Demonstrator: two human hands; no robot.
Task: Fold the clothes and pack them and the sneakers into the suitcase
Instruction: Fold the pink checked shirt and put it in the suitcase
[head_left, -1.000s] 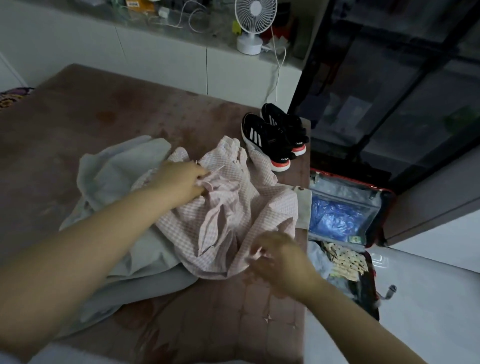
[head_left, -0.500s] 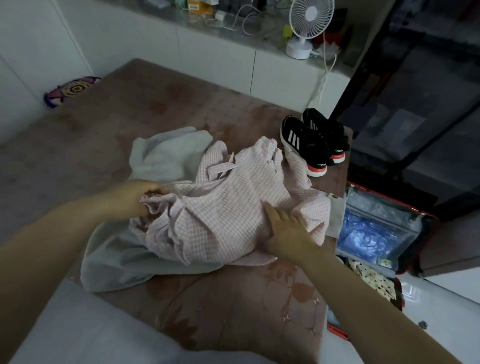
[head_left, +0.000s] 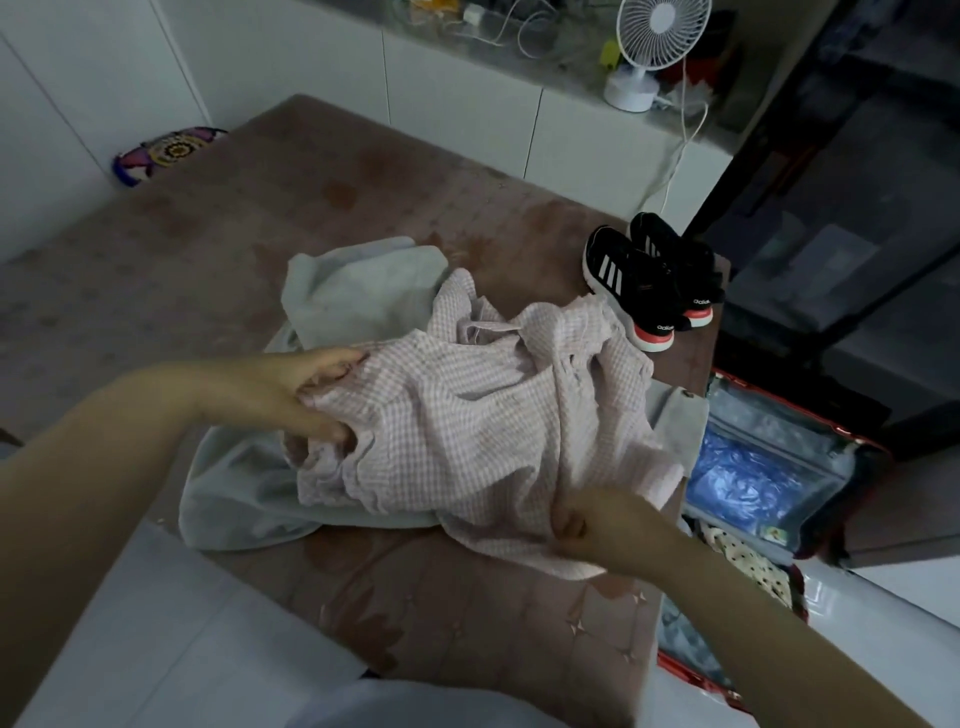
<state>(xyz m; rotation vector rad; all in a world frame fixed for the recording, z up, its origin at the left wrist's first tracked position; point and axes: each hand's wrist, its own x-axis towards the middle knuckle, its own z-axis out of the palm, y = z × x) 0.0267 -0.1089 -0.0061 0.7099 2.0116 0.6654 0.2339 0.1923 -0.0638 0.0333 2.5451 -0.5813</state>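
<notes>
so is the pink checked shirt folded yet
Not folded: the pink checked shirt lies crumpled in loose bunches, gripped by the left hand and right hand.

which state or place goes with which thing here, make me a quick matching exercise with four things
Things
1. pink checked shirt
2. sneakers
3. suitcase
4. fan

Places or states
A. stands on the ledge at the back
B. lies open, low beside the bed
C. gripped by the left hand and the right hand
D. side by side on the bed's far right corner

Pairs: 1-C, 2-D, 3-B, 4-A
</notes>
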